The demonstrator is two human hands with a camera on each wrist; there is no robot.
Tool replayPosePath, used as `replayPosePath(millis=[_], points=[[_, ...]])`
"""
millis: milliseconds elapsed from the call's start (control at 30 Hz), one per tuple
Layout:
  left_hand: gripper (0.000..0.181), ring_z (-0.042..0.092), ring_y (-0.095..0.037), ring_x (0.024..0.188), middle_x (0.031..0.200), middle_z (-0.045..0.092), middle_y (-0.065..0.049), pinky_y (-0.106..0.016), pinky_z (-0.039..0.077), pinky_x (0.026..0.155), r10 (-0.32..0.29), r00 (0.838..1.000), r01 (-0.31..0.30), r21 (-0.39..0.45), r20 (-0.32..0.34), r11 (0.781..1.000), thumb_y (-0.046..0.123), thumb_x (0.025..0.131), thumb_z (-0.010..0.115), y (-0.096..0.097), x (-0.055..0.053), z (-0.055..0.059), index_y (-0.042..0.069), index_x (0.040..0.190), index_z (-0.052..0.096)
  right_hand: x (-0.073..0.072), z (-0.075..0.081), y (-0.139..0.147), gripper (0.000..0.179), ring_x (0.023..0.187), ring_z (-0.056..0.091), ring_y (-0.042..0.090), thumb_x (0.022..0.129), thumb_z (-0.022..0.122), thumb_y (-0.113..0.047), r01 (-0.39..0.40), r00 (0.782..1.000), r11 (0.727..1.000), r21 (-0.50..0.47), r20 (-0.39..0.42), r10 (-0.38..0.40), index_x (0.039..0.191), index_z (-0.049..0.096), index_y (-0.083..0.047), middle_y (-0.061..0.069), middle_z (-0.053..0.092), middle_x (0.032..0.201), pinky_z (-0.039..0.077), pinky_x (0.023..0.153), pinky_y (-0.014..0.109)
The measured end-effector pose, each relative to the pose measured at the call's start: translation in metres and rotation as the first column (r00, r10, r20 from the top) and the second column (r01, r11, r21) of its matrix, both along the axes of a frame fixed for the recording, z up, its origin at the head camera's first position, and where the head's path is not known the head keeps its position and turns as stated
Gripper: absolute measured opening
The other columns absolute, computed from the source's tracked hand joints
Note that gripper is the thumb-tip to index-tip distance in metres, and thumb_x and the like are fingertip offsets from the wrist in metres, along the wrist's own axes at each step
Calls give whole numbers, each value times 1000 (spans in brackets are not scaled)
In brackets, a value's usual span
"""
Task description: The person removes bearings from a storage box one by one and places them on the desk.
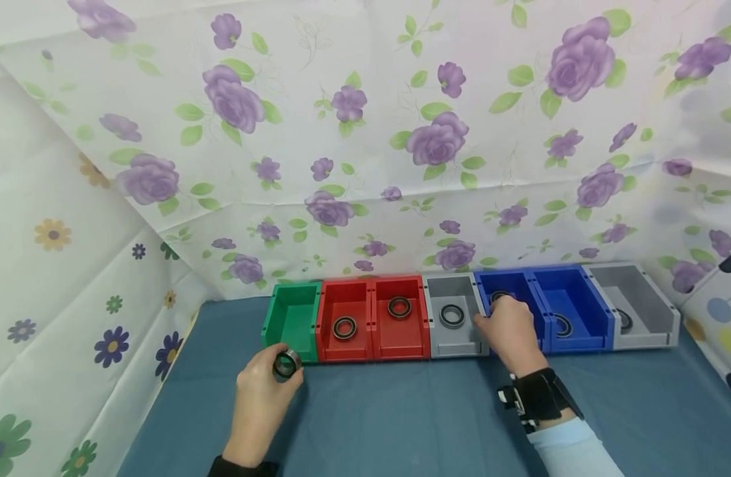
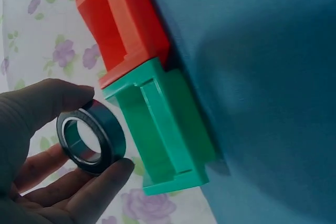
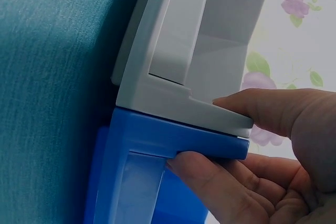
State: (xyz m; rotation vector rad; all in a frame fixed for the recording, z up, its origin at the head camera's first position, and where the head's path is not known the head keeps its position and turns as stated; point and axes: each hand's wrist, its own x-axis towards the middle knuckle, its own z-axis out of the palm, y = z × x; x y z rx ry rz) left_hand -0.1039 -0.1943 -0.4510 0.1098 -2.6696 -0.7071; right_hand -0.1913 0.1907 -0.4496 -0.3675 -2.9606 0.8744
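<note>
Head view: nearest, a bearing ring (image 2: 106, 136) is held, tilted, between thumb and fingers of the left hand (image 1: 260, 391), just beside the green bin (image 1: 296, 318). Its placing there seems to be in hand; a careful lowering past the front lip is probably called for next. A dark face and shiny inner rim are shown. Farther off, the wall between the grey bin (image 1: 451, 349) and blue bin (image 1: 516, 281) is straddled by the right hand (image 1: 511, 331); whether anything is gripped cannot be told.

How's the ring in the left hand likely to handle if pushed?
Probably stiff: the ring shows a clean round outline in the left hand's pinch. Likely heavy for its size, given its metallic sheen. On edge, its circular rim could roll; laid flat on its broad face, it would more likely slide.
</note>
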Motion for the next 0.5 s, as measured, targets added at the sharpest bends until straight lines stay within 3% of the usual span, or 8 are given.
replayPosePath(millis=[267, 500], points=[[50, 66, -29, 93, 103, 66, -15, -44, 56, 73, 3, 982, -3, -1, 190, 1000, 11, 66, 81, -7, 2, -12, 6, 112, 64, -1, -2, 1, 44, 42, 32, 12, 82, 68, -26, -9, 999, 1000, 6, -34, 9, 56, 35, -14, -5, 24, 53, 27, 37, 24], [51, 65, -29, 91, 103, 66, -14, -44, 55, 70, 17, 946, -7, -33, 325, 999, 13, 65, 82, -11, 1, -17, 6, 112, 64, -1, -2, 1, 44, 43, 31, 12, 82, 68, -28, -1, 1000, 1000, -4, -3, 1, 56, 35, -14, -5, 24, 54, 26, 37, 24]])
